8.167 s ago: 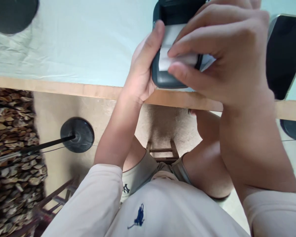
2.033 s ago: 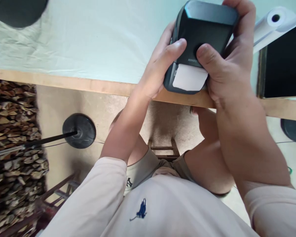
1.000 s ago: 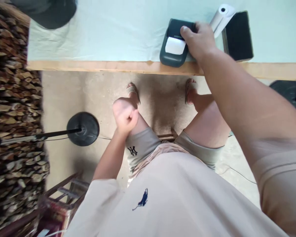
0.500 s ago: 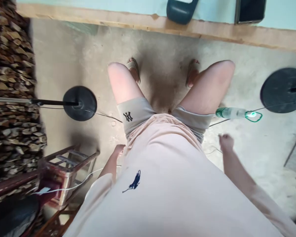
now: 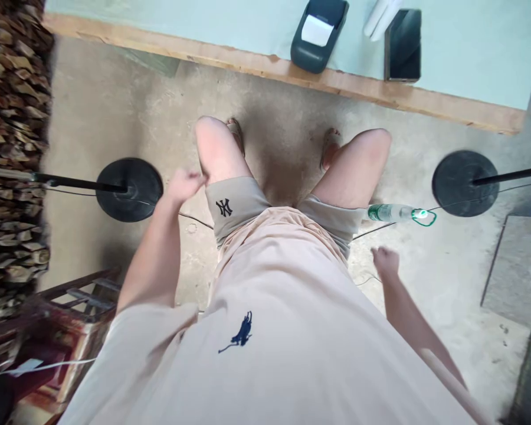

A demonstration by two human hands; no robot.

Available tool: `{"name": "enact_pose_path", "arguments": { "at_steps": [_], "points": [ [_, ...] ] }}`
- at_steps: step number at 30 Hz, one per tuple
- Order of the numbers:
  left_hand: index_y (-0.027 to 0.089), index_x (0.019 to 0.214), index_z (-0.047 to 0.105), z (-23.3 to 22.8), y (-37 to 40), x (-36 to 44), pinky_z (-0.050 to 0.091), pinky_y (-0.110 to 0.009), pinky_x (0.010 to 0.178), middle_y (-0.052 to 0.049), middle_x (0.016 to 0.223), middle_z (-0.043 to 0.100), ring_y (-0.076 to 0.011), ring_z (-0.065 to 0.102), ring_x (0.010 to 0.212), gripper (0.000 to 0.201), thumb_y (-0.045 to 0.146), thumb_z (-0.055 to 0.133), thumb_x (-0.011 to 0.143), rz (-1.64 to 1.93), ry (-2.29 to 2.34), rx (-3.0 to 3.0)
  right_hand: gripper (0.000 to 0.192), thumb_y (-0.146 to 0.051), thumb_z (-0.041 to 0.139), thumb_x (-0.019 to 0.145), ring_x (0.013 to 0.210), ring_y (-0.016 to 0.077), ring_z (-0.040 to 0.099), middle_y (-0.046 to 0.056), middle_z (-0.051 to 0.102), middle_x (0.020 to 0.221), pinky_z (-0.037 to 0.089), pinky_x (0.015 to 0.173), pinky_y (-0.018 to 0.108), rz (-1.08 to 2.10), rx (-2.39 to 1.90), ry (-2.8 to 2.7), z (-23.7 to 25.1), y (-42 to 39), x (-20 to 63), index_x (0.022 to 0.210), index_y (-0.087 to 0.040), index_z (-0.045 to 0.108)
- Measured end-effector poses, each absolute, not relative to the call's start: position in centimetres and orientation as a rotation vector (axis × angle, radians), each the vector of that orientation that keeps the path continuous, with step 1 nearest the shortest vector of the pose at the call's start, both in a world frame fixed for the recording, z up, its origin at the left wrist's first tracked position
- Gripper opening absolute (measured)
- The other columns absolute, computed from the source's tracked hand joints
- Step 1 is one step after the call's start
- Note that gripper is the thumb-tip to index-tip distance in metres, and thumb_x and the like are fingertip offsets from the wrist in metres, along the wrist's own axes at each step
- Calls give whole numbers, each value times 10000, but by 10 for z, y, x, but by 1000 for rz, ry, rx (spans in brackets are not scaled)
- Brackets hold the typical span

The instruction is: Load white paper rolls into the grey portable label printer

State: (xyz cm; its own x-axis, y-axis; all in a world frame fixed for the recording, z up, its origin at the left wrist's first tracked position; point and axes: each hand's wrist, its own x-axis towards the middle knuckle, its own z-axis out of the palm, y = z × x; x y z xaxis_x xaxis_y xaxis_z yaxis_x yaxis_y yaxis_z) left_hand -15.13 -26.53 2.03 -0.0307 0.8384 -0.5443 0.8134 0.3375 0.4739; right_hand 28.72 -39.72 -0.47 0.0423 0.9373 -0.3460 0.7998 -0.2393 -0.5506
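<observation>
My left hand (image 5: pixel 186 185) is raised beside my left knee, above the floor, with its fingers toward the leg. Motion smears those fingers, and no object shows in them. Low at my right side hangs my right hand (image 5: pixel 385 261), its fingers curled into a loose fist with nothing visible inside. A clear plastic bottle (image 5: pixel 392 212) with green label and green loop lies beyond it, by the right leg of my shorts. On the table ahead sit a dark portable printer (image 5: pixel 305 54) with white paper and a black phone (image 5: pixel 402 47). Neither hand touches them.
The pale green table (image 5: pixel 469 59) has a wooden front edge ahead of my knees. Round black stand bases (image 5: pixel 129 190) with poles are on both sides, with cables along the floor. Stacked firewood (image 5: pixel 15 177) and a wooden stool (image 5: pixel 77 330) are at left. White sticks (image 5: pixel 382 18) lie near the phone.
My left hand has risen from beside my hip to near my left knee. More of the table, printer and phone has come into view; my right hand stays low at my side.
</observation>
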Motion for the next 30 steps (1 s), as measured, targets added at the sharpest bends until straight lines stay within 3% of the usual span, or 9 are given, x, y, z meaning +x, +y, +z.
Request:
{"name": "enact_pose_path", "arguments": {
  "at_steps": [2,4,7,11,15,20,24,26,30],
  "points": [
    [109,537,444,43,-225,-118,302,-185,520,56,507,328,-20,285,496,255,198,523,763,158,1739,1694,410,-437,365,811,980,97,467,43,497,1014,442,881,253,893,-2163,-1721,-12,-381,292,1011,-106,503],
    [123,446,338,70,-209,-81,176,-218,503,57,491,174,-24,150,489,307,115,514,698,243,1592,1890,425,-435,369,812,947,83,479,50,503,984,453,852,259,841,-2196,-1686,-15,-362,295,1024,-86,486],
    [144,428,299,107,-233,-52,111,-263,522,41,478,190,-46,131,487,306,163,500,658,294,1355,2081,420,-440,369,811,912,68,486,46,512,947,459,826,241,830,-2202,-1735,-9,-357,295,998,-85,495],
    [162,420,222,118,-309,-88,176,-273,507,39,439,216,-64,203,448,395,284,505,666,150,1083,1927,394,-432,374,811,868,44,486,45,518,914,463,797,217,813,-2242,-1815,7,-403,294,962,-93,505],
    [173,503,86,90,-346,-143,179,-241,442,40,483,96,-58,163,422,399,295,312,807,116,1451,1737,431,-468,370,798,854,68,492,23,517,870,467,774,202,772,-2314,-1818,18,-430,307,914,-84,525],
    [163,531,182,75,-290,-146,188,-207,451,39,515,161,-46,211,463,377,331,356,820,61,1667,1700,422,-465,373,801,769,31,480,17,511,791,454,710,172,823,-2218,-1911,27,-345,300,866,-73,517],
    [154,524,293,75,-182,-104,252,-219,513,30,508,286,-62,300,502,385,382,349,829,137,1530,1825,444,-487,338,812,664,0,438,5,488,670,423,685,163,845,-2097,-1937,36,-216,255,760,-79,507],
    [169,589,396,66,-121,-77,332,-231,609,10,569,421,-88,415,584,381,405,262,856,223,1472,1867,474,-493,262,832,639,13,442,10,502,648,407,686,181,806,-2081,-1875,39,-150,230,725,-104,509],
    [211,740,519,30,-16,-28,346,-300,718,-31,664,489,-149,469,701,453,510,196,846,624,1551,2003,438,-497,268,825,681,66,457,42,540,727,389,741,255,647,-2143,-1702,35,-44,192,881,-141,518]
  ]
}}
